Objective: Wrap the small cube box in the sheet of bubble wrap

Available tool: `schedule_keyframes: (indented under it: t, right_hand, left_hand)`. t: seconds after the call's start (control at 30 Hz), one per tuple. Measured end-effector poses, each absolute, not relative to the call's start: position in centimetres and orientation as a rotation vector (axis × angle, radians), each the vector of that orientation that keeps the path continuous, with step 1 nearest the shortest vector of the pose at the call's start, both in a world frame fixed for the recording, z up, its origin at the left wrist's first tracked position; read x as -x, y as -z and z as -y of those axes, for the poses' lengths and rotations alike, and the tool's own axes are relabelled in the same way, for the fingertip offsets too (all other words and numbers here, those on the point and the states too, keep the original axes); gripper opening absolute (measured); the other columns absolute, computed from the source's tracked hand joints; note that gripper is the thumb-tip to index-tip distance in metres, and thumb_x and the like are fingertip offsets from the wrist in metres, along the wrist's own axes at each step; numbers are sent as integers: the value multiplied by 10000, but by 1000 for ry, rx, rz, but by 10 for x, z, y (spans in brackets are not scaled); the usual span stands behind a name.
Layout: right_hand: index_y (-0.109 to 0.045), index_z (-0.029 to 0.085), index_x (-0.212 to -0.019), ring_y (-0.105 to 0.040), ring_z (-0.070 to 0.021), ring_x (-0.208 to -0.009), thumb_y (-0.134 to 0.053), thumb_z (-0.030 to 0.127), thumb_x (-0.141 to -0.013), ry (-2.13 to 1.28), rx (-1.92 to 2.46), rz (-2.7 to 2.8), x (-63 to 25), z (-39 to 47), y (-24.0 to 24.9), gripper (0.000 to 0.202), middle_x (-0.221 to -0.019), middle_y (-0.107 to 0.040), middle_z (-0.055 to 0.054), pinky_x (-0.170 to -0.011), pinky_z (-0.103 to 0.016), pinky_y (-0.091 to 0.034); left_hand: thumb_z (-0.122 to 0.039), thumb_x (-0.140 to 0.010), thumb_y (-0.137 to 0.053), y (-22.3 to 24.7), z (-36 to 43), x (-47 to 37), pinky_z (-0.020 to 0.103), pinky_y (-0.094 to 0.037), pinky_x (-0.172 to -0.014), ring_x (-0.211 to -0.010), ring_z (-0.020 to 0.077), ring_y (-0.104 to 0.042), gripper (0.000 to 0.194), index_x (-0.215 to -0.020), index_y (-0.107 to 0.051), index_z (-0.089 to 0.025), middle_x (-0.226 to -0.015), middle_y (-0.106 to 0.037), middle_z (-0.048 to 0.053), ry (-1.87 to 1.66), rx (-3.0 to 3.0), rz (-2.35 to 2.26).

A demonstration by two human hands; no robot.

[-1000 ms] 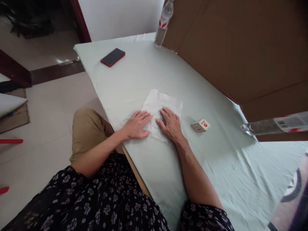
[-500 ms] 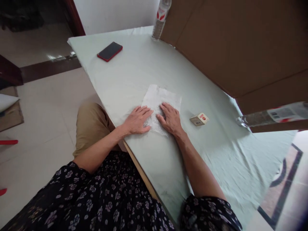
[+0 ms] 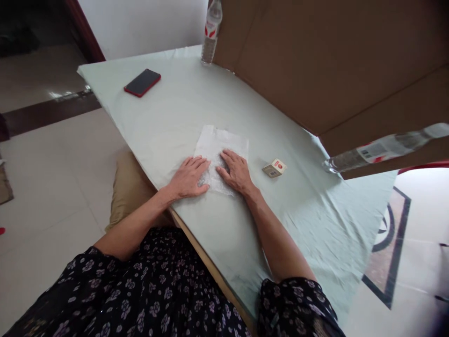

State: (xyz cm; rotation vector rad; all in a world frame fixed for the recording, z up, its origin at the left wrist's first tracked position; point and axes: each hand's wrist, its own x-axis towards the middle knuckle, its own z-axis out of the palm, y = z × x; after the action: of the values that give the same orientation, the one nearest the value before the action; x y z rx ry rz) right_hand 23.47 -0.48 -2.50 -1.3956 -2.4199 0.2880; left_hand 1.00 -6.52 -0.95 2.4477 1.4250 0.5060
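A whitish, bubbly-looking sheet point(image 3: 210, 139), seemingly bubble wrap, lies flat on the cloth-covered table. Along its left edge rests my left hand point(image 3: 189, 178), palm down with the fingers stretched out. My right hand point(image 3: 235, 172) lies on the right half of the sheet, fingers slightly spread. Between the two hands a strip of the sheet shows; the rest under the palms is hidden. To the right of my right hand sits a small printed box point(image 3: 274, 168), apart from it.
A dark phone with a red edge point(image 3: 142, 83) lies toward the far left. One plastic bottle point(image 3: 210, 35) stands at the back, another bottle point(image 3: 379, 150) at the right, both against a large brown cardboard panel point(image 3: 298, 61). The pale green tablecloth point(image 3: 168, 126) hangs over the near edge.
The view has swung a little to the right, so everything on the table appears further left. Both hands keep the same place on the sheet.
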Motion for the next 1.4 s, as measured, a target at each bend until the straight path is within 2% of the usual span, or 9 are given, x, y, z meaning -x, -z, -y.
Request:
schedule_keyframes:
  t: [0.23, 0.37, 0.43, 0.5, 0.67, 0.8, 1.0, 1.17, 1.4]
  right_hand:
    - [-649, 276, -1268, -485, -316, -1445, -543, 456, -981, -79, 1317, 2075, -281, 14, -13, 355, -1435, -637, -99, -1205, -574, -334]
    - [-569, 250, -1382, -532, -364, -1378, -648, 486, -886, -78, 1584, 1904, -342, 17, -27, 554, -1464, -587, -151, -1137, -614, -410]
    - [-534, 206, -1423, -553, -398, -1346, -723, 493, -803, -176, 1728, 1882, -364, 18, -20, 709, -1458, -575, -194, -1101, -634, -440]
    - [-530, 182, -1424, -577, -406, -1313, -751, 486, -759, -263, 1819, 1854, -377, 19, -8, 764, -1437, -584, -209, -1081, -636, -459]
    - [-621, 230, -1299, -675, -327, -1118, -712, 462, -771, -362, 1837, 1702, -382, 19, 10, 584, -1306, -675, -144, -972, -563, -550]
    - [-661, 241, -1237, -698, -284, -999, -746, 451, -759, -452, 1757, 1652, -365, 25, -7, 529, -1188, -721, -102, -915, -516, -575]
    - [-635, 311, -1321, -683, -262, -1074, -753, 418, -841, -559, 1364, 1939, -293, 32, -39, 505, -1253, -703, -71, -923, -436, -579]
    - [-599, 316, -1372, -662, -279, -1162, -661, 336, -906, -696, 1154, 2181, -249, 19, -22, 471, -1320, -686, -79, -969, -455, -571]
    - [-453, 299, -1510, -639, -296, -1239, -706, 336, -861, -815, 1198, 2170, -255, 18, -1, 697, -1443, -614, -102, -1024, -475, -542]
  left_hand:
    - [-388, -842, -641, 6, 65, -8, 559, -278, -1254, -1497, 352, -409, 733, -1496, -457, -114, -1559, -504, 192, -492, -2439, -1395]
    - [-402, -842, -651, 2, 66, -3, 564, -294, -1251, -1507, 371, -391, 765, -1507, -447, -83, -1582, -461, 226, -532, -2396, -1364]
    - [-411, -858, -648, -3, 67, 0, 561, -310, -1245, -1517, 372, -375, 740, -1502, -460, -98, -1591, -449, 221, -581, -2396, -1339]
    - [-414, -882, -634, -9, 66, 2, 560, -324, -1239, -1521, 371, -370, 680, -1476, -499, -112, -1588, -456, 213, -599, -2414, -1299]
    - [-362, -905, -609, -20, 53, 3, 568, -355, -1226, -1516, 367, -380, 562, -1422, -563, -146, -1556, -510, 179, -529, -2393, -1249]
    - [-291, -912, -564, -15, 39, 1, 547, -372, -1225, -1505, 332, -407, 543, -1436, -545, -150, -1521, -558, 153, -620, -2319, -1272]
    - [-237, -867, -545, 9, 29, -4, 542, -411, -1187, -1444, 314, -492, 516, -1376, -583, -162, -1384, -672, 126, -827, -2288, -1302]
    - [-223, -839, -547, 16, 30, -7, 559, -394, -1183, -1402, 325, -530, 531, -1365, -587, -160, -1347, -688, 133, -825, -2304, -1325]
    - [-175, -803, -530, 14, 31, -9, 542, -382, -1186, -1399, 319, -529, 545, -1342, -601, -143, -1371, -674, 133, -781, -2344, -1334]
